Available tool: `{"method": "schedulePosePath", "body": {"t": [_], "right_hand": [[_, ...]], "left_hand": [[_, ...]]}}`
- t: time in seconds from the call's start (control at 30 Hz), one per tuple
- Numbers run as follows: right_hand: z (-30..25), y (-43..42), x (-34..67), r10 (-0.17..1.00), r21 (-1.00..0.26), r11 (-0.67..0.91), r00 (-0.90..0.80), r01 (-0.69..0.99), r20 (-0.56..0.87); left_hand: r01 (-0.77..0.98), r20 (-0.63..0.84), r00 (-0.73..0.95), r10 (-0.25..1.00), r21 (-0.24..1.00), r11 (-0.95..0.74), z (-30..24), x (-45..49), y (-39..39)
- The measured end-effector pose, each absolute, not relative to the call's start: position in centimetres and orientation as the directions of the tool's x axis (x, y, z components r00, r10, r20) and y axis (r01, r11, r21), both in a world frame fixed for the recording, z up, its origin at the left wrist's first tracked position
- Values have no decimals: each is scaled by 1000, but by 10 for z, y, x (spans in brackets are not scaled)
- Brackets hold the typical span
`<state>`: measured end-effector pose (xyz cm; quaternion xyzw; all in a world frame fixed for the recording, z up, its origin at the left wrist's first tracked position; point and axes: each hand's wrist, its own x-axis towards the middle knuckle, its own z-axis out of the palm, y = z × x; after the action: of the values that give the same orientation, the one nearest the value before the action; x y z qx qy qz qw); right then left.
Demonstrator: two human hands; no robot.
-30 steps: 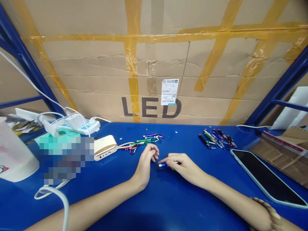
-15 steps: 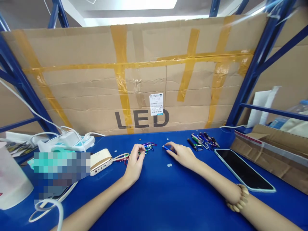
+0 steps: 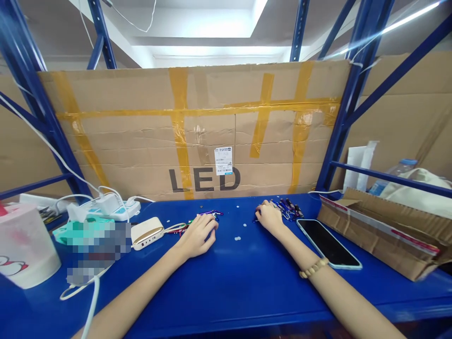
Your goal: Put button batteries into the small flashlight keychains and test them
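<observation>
My left hand (image 3: 199, 235) lies over a small group of coloured metal carabiners (image 3: 213, 213), its thumb apart from the fingers. Purple and blue ones show beyond the fingertips, red ones (image 3: 178, 229) beside the wrist side; the hand covers the rest. My right hand (image 3: 270, 217) is bent down at the left edge of a pile of small dark, blue and purple tubes with metal clips (image 3: 287, 208). Its fingers are curled, and a bit of a small blue tube (image 3: 254, 220) shows at their left side. The back of the hand hides most of that tube.
A phone (image 3: 328, 244) lies right of my right hand, near an open cardboard box (image 3: 374, 240). At left are a white power bank (image 3: 146, 233), a power strip (image 3: 120, 210), cables and a white cup (image 3: 26, 245). A cardboard sheet (image 3: 148, 141) stands behind.
My right hand has moved right, to the pile, with the small blue tube. My left hand has turned flatter over the carabiners. The camera view has tilted up.
</observation>
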<state>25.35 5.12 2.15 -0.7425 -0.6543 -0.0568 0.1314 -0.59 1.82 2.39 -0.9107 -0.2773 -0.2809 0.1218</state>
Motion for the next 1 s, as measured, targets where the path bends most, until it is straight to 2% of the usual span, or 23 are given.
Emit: {"method": "schedulePosePath", "body": {"t": [0.13,0.3,0.57,0.67,0.8,1.0], "right_hand": [[20,49,262,931,-114,-207,231,972,281],[22,43,268,930,-169,-170,215,971,299],[17,36,257,944,-322,29,81,946,321],[18,33,247,939,-368,91,44,925,342],[22,23,227,914,-440,243,-51,865,403],[25,2,195,851,-449,484,-283,751,443]], "left_hand": [[603,561,687,462,-85,-794,25,-7,17],[654,541,669,510,-101,-750,23,-13,19],[829,580,493,649,-86,-553,21,-57,36],[880,579,394,714,-13,-475,21,-78,43],[902,513,274,814,156,-402,26,-98,46],[930,383,225,896,189,-314,37,-107,41]]}}
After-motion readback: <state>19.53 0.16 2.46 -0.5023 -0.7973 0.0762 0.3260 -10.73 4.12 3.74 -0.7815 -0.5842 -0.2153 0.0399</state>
